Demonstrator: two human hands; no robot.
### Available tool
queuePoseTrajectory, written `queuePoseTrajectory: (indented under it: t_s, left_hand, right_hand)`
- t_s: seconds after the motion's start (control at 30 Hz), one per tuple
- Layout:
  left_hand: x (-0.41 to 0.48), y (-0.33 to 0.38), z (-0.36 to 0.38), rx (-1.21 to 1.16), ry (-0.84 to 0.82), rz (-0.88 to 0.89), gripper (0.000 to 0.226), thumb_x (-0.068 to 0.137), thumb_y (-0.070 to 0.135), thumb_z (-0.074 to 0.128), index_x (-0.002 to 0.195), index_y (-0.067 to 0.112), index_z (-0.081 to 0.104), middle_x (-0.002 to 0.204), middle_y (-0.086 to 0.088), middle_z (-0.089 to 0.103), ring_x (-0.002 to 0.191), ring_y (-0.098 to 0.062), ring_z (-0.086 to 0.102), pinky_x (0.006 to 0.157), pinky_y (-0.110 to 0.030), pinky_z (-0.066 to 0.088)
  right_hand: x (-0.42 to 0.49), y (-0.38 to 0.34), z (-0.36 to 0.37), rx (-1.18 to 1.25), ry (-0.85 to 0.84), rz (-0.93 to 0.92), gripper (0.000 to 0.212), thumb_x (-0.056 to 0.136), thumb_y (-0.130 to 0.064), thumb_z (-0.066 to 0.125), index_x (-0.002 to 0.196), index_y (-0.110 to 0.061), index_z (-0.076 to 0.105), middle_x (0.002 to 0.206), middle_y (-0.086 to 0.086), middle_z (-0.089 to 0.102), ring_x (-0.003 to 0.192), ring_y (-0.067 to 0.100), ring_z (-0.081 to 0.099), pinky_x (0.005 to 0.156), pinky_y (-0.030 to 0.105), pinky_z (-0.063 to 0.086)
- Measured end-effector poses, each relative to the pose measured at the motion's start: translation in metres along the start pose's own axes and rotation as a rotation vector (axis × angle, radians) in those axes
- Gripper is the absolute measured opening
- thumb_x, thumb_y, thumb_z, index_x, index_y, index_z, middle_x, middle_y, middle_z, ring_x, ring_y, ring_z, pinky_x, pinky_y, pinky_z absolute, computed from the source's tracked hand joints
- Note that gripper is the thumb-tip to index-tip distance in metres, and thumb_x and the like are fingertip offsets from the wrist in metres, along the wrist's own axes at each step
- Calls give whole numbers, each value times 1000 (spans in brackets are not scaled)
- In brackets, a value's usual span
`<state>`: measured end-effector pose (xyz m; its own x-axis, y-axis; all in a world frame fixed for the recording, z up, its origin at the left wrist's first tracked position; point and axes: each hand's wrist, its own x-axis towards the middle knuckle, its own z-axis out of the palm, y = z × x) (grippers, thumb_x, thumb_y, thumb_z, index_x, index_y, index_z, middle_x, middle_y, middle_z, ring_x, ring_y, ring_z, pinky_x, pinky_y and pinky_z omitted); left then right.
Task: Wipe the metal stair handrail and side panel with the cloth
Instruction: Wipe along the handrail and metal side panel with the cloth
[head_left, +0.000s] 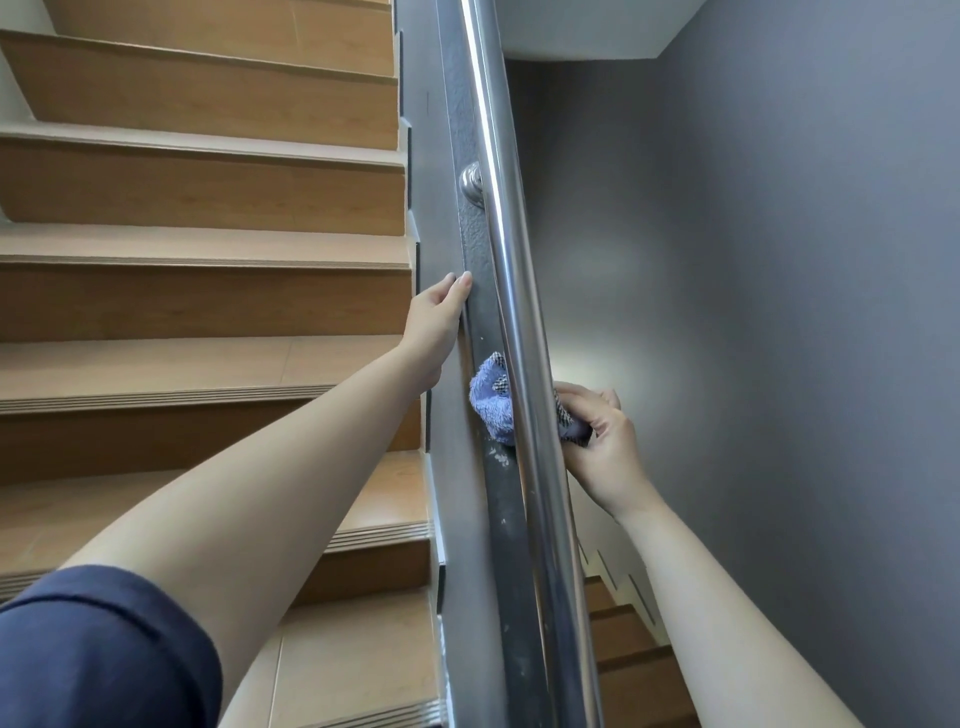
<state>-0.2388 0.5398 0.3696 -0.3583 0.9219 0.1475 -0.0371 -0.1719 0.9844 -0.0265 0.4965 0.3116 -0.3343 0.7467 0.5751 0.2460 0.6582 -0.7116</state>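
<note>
A shiny metal handrail (506, 244) runs up the middle of the view, fixed by a round bracket (471, 182) to the top of a dark grey side panel (478, 545). A blue terry cloth (491, 402) with a checked edge passes under the rail and lies on the panel top. My right hand (605, 441) grips the cloth's end on the right side of the rail. My left hand (436, 325) rests flat against the panel's left edge, fingers extended, just above the cloth.
Wooden steps (197, 249) climb on the left of the panel. A grey wall (779, 260) stands on the right, with a lower flight of stairs (634, 649) showing beneath the rail. White specks mark the panel top below the cloth.
</note>
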Motion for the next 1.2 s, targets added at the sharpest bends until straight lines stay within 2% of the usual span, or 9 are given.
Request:
queuePoseTrajectory:
  t_s: [0.13,0.23,0.33,0.6,0.8,0.9,0.97,1.13,1.2]
  left_hand:
    - [-1,-6,1,-29,39,0,57,94,37,58,141,8,48,150,-2,47,139,-15,43,119,-36,31]
    - [-2,-5,2,-31,41,-2,55,93,38,59,138,8,53,148,-4,50,137,-16,46,118,-37,33]
    - [-4,-4,2,-28,39,-7,55,92,38,59,138,7,53,147,-6,51,136,-19,47,117,-38,34]
    - [-28,-12,3,-24,19,-20,58,94,38,56,143,7,46,153,-3,43,141,-15,40,120,-37,29]
    - [-57,-30,7,-32,33,-31,56,97,33,55,144,4,44,156,-4,37,144,-13,34,119,-29,27]
    - [-70,-39,7,-48,23,-38,55,98,31,53,144,3,42,157,-3,35,145,-13,32,118,-26,26]
    - [-78,-42,7,-45,16,-37,53,98,31,53,143,3,44,155,-1,39,144,-12,34,111,-20,28]
    - [-83,-41,4,-37,1,-65,59,96,33,56,145,4,42,155,-1,39,143,-12,36,118,-26,27]
    - [-84,-40,3,1,-4,-62,60,96,35,56,146,6,41,155,0,39,143,-12,36,117,-25,26]
  right_hand:
    - [21,-7,-1,-70,63,-40,51,71,4,76,114,-22,68,104,-24,63,87,12,49,79,3,38]
    - [44,-13,-6,-33,44,13,55,68,-1,77,116,-24,65,100,0,66,91,12,55,84,11,41]
    - [51,-14,-9,-44,6,13,56,62,-9,76,112,-29,61,105,7,65,94,7,55,84,7,40]
    - [1,-11,-7,-62,-53,112,52,71,12,73,116,-14,67,102,25,59,85,-14,50,77,0,35]
    - [-44,-12,-7,-71,-64,139,49,72,12,73,113,-13,69,101,17,65,88,-10,46,78,1,35]
    - [-64,-11,-3,-109,-37,82,47,73,7,77,113,-18,69,101,-8,69,89,14,46,78,6,37]
    - [-71,-13,-2,-131,-18,72,46,74,5,77,114,-17,69,102,-13,68,88,22,45,78,11,39]
    - [-56,-22,0,-207,41,33,39,74,1,78,111,-10,71,115,1,65,97,19,46,86,5,35]
    - [-43,-25,3,-208,78,39,33,75,3,77,107,-4,72,116,10,56,101,22,50,91,12,38]
